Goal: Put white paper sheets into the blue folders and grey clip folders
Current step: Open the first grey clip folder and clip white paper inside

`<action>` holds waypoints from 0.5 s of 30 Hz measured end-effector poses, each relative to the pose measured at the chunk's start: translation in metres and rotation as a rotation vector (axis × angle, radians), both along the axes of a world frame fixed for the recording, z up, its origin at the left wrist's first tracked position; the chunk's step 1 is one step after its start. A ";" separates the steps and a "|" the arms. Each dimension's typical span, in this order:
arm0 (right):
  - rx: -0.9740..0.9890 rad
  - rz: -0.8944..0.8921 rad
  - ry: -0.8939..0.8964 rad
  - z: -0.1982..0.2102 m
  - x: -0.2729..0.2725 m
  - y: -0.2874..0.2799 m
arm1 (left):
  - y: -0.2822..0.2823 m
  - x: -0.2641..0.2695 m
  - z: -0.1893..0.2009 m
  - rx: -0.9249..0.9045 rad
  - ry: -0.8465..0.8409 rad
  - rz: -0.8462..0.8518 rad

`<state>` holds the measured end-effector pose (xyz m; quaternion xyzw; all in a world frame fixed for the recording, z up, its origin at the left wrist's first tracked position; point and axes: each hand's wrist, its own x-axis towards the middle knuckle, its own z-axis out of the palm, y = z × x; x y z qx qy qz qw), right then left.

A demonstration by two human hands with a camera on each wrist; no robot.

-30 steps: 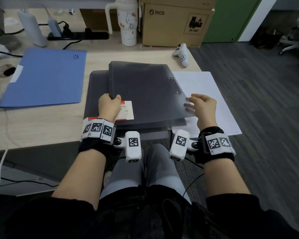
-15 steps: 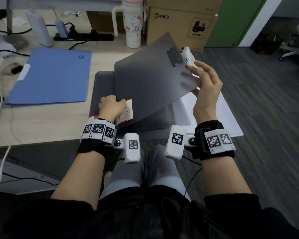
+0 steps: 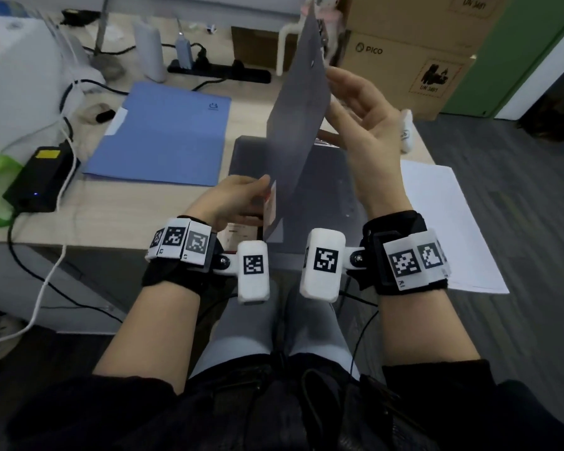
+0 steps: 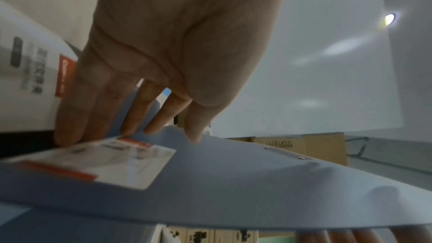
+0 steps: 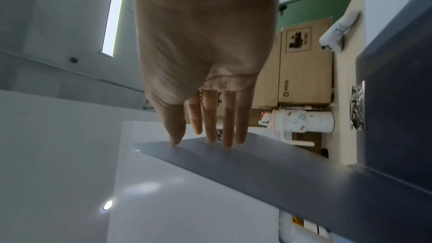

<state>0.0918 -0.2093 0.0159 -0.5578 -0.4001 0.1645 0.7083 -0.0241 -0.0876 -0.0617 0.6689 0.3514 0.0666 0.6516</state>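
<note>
The grey clip folder's cover (image 3: 293,125) stands almost upright over its base (image 3: 332,190), whose metal clip (image 5: 357,106) shows in the right wrist view. My right hand (image 3: 362,125) presses straight fingers (image 5: 229,136) against the cover's inner face near its top. My left hand (image 3: 235,200) pinches the cover's near edge by the white and red label (image 4: 105,162), thumb on the outer face. A second grey folder (image 3: 245,154) lies underneath. The blue folder (image 3: 163,138) lies shut to the left. White paper sheets (image 3: 437,216) lie at the right, overhanging the desk edge.
Cardboard boxes (image 3: 404,70) and a white tumbler (image 5: 304,121) stand at the back of the desk. A power strip (image 3: 222,71) and a white controller (image 3: 406,131) lie there too. A black adapter (image 3: 39,180) with cables sits far left. My knees are under the near desk edge.
The right hand has swung the grey cover from lying flat up to nearly upright. The left hand has shifted from resting beside the label to pinching the cover's edge.
</note>
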 end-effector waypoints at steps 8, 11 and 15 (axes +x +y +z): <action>-0.124 0.142 -0.087 -0.004 -0.032 0.057 | 0.022 -0.041 0.032 -0.084 -0.293 0.070; -0.210 0.194 -0.132 -0.012 -0.042 0.074 | 0.031 -0.060 0.041 -0.103 -0.381 0.161; -0.314 0.260 -0.172 -0.023 -0.057 0.099 | 0.048 -0.087 0.042 -0.119 -0.480 0.274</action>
